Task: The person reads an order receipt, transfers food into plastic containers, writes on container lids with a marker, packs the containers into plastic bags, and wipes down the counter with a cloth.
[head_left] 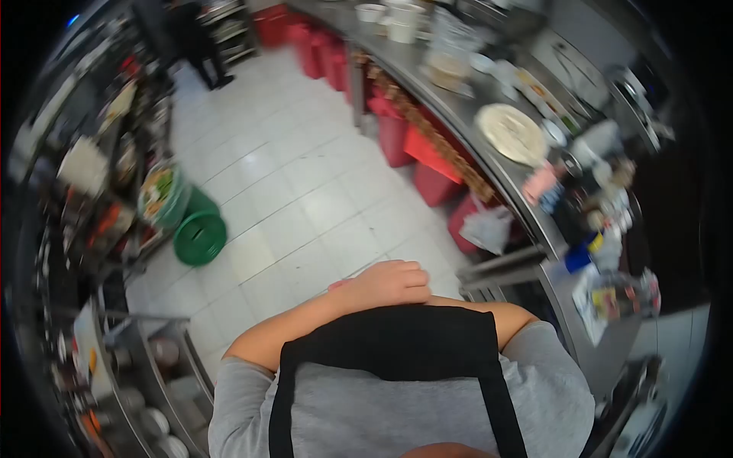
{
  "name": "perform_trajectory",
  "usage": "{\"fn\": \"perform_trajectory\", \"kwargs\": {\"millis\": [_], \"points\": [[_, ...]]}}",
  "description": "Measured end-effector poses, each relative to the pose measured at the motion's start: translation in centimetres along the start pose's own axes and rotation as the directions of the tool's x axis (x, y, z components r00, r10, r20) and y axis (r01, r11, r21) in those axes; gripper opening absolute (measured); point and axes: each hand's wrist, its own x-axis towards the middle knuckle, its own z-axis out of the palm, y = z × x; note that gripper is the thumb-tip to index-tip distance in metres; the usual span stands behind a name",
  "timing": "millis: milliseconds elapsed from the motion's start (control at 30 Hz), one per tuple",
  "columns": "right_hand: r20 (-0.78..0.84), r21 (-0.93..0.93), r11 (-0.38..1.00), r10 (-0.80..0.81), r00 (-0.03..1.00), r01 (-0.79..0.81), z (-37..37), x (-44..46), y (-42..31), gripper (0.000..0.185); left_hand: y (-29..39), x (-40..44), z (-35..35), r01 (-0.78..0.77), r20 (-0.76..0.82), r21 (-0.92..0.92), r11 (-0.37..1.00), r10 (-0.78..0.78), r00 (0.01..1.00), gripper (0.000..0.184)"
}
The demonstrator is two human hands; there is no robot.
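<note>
My left hand (393,282) is in front of my chest, its fingers curled in. Whatever may be inside it is hidden. My left forearm crosses above the bib of a black apron (389,336), worn over a grey T-shirt (374,412). From the other side my right arm (518,314) passes behind the apron's top edge and under the left hand. My right hand is mostly or wholly hidden there. A small pink patch (340,284) shows beyond the left wrist; I cannot tell whether it is skin or an object.
A steel counter (450,95) on the right bears a round pale flat stack (511,133), tubs and bags. Red bins (393,133) stand beneath. At left are a green bin (202,202), its lid (200,238) and shelves (160,336). A person (195,46) stands far ahead on the tiled floor (305,183).
</note>
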Motion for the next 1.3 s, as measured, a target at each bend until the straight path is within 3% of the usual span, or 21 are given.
{"fn": "perform_trajectory", "kwargs": {"millis": [33,67,133,233,333,433,500,567,633,700,733,767,800,900,967,1033,1100,1167,1233,1300], "points": [[-0.057,0.058,0.998,-0.010,0.998,0.014,-1.8,-1.9,-0.5,0.029,-0.5,3.1,1.1,-0.042,0.052,-0.042,0.998,0.044,0.998,0.011],[-0.110,0.122,0.992,-0.016,0.994,0.030,-3.2,-3.7,-0.9,0.029,-1.1,5.2,1.7,0.017,0.217,-0.104,0.994,0.006,0.976,0.018],[-0.213,0.229,0.971,-0.023,0.977,0.073,-5.9,-6.9,-1.8,0.029,-2.5,8.6,2.6,0.158,0.529,-0.164,0.974,-0.048,0.847,0.031],[-0.329,0.365,0.921,-0.013,0.944,0.140,-9.2,-10.2,-3.0,0.029,-7.2,10.5,5.1,0.079,0.539,-0.293,0.953,0.096,0.837,0.044],[-0.385,0.445,0.876,-0.002,0.923,0.187,-12.8,-10.3,-4.5,0.028,-11.4,11.5,4.3,0.049,0.337,-0.444,0.895,0.116,0.934,0.044],[-0.433,0.456,0.857,-0.022,0.901,0.240,-16.7,-7.9,-7.5,0.028,-18.8,12.9,0.4,0.067,0.414,-0.179,0.982,0.013,0.910,0.039],[-0.528,0.373,0.866,-0.099,0.844,0.334,-16.5,-7.4,-12.6,0.023,-26.2,13.1,-2.8,-0.032,0.341,-0.096,0.995,0.063,0.938,0.027],[-0.559,0.267,0.868,-0.214,0.801,0.418,-18.7,-6.2,-16.8,0.022,-31.1,15.0,-7.8,-0.035,0.128,0.056,0.998,0.027,0.991,0.020],[-0.524,0.156,0.866,-0.336,0.782,0.476,-22.2,-5.3,-20.0,0.024,-36.7,18.1,-12.8,-0.031,-0.037,0.186,0.982,0.039,0.999,0.022],[-0.559,-0.165,0.862,-0.483,0.674,0.480,-25.3,-4.1,-26.6,0.023,-42.5,22.3,-17.0,0.049,-0.172,0.312,0.949,0.006,0.985,0.039],[-0.534,-0.428,0.808,-0.587,0.608,0.404,-26.1,-4.0,-31.1,0.023,-44.2,25.1,-19.0,0.027,-0.225,0.392,0.919,0.068,0.972,0.047],[-0.531,-0.676,0.671,-0.731,0.429,0.306,-28.5,-3.1,-35.0,0.024,-45.5,28.1,-20.8,0.012,-0.273,0.471,0.882,0.133,0.953,0.054],[-0.388,-0.840,0.472,-0.867,0.312,0.269,-31.3,-2.5,-39.2,0.026,-47.1,31.2,-22.0,-0.003,-0.278,0.502,0.865,0.165,0.946,0.060],[-0.255,-0.955,0.276,-0.950,0.179,0.110,-37.9,-0.5,-50.8,0.025,-52.1,38.5,-22.0,-0.038,-0.222,0.686,0.727,0.258,0.940,0.068],[-0.257,-0.963,0.268,-0.927,0.273,0.002,-41.5,1.6,-56.6,0.026,-55.7,41.1,-21.9,-0.064,-0.080,0.757,0.651,0.188,0.979,0.065],[-0.409,-0.912,0.367,-0.818,0.405,-0.182,-44.9,4.1,-59.8,0.025,-59.3,42.7,-21.0,-0.087,0.135,0.750,0.655,-0.022,0.991,0.057],[-0.584,-0.746,0.104,-0.578,0.570,-0.658,-46.5,6.9,-60.6,0.021,-61.5,43.4,-20.3,-0.165,0.305,0.604,0.780,-0.035,0.952,0.038],[-0.669,-0.592,-0.141,-0.462,0.582,-0.793,-51.3,9.4,-58.0,0.020,-59.8,42.1,-20.3,-0.074,0.360,0.478,0.875,-0.119,0.925,0.024],[-0.593,-0.500,-0.396,-0.491,0.638,-0.770,-52.2,7.9,-56.5,0.030,-57.5,40.1,-21.6,-0.047,0.466,0.619,0.784,-0.319,0.825,0.026],[-0.383,-0.625,-0.228,-0.743,0.548,-0.747,-49.2,4.3,-58.2,0.038,-57.7,38.9,-23.1,0.173,0.392,0.461,0.870,-0.375,0.840,0.033]]}}
